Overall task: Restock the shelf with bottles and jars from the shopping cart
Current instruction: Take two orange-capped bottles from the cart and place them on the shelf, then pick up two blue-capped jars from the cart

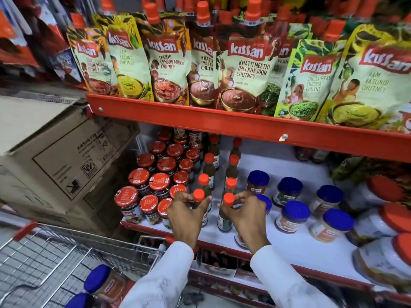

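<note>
- Left hand [185, 215]: grip closed round the neck of an orange-capped sauce bottle [198, 195], upright at the front of the white lower shelf [300, 245].
- Right hand [245, 215]: grip closed round a second orange-capped bottle [228, 199], just beside the first.
- Upper red shelf [222, 121]: Kissan chutney pouches [246, 63], one reading "Khatti Meethi Imli Khajoor Chutney".
- Red-lidded jars [159, 182], left; blue-lidded jars [289, 192], right.
- Shopping cart [55, 252]: blue-lidded jar [100, 280] inside.
- Cardboard carton [66, 158], printed "KISSAN".

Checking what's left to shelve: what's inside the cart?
Two blue-lidded jars lie in the cart, near its front corner. The sleeves cover that corner's edge, so more may be hidden.
</note>
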